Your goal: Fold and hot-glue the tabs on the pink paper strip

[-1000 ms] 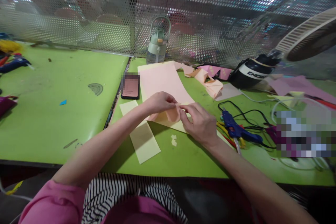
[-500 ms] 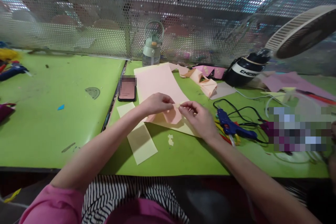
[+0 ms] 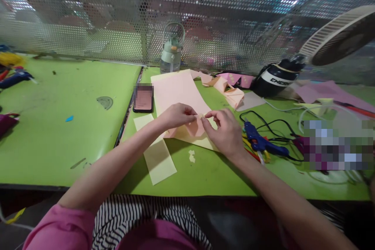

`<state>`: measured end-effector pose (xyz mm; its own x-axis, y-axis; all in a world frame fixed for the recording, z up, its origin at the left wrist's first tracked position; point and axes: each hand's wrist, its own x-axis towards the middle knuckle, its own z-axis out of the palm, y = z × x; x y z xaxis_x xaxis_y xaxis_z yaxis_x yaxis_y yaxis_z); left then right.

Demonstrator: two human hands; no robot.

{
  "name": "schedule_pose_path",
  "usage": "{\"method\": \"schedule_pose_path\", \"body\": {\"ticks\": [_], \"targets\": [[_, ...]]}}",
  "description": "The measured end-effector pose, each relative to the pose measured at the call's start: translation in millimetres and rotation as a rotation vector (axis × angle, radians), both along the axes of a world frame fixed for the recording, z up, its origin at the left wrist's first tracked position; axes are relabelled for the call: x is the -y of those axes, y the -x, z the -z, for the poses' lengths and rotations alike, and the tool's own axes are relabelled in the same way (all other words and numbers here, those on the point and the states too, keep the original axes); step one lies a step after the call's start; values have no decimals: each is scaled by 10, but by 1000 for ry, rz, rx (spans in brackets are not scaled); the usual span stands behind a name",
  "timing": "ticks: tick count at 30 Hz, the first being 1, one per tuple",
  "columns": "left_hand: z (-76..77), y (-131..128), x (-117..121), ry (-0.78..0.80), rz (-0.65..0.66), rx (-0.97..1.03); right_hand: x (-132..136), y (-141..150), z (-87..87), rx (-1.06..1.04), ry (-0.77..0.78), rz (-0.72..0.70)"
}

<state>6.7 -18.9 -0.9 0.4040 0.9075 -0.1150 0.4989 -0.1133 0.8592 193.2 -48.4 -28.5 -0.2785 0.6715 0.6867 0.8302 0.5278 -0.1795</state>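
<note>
My left hand (image 3: pixel 179 117) pinched the upper edge of a folded pink paper (image 3: pixel 195 128) between thumb and fingers, over the near end of a large pink sheet (image 3: pixel 179 90). Facing it, my right hand (image 3: pixel 227 131) had its thumb and forefinger almost together at the same edge, though I can't tell whether they gripped anything. Pale yellow paper (image 3: pixel 211 144) showed beneath the work, and two small scraps (image 3: pixel 191 156) lay nearer me on the green desk (image 3: pixel 211 179). To the left were a yellow strip (image 3: pixel 159 162) and, farther up, a phone (image 3: pixel 143 99). A pale green bottle (image 3: pixel 171 55) stood beyond the sheet, against the perforated screen (image 3: pixel 117 39). On my right, a blue glue gun (image 3: pixel 260 143) lay among dark cords, with folded peach paper (image 3: pixel 234 97) farther back, near a black bottle (image 3: pixel 274 80).
</note>
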Motion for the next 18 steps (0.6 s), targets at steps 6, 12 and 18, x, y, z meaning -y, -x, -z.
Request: {"method": "schedule_pose_path", "body": {"ticks": [6,12,18], "targets": [[-9,7,0,3,8,3,-8,11,-27,-2,85,18],[34,10,-12,-4,11,21,36,10,-49,-97,209,-69],[35,2,-21,-10,-5,2,88,-6,-55,-383,423,-97]]}}
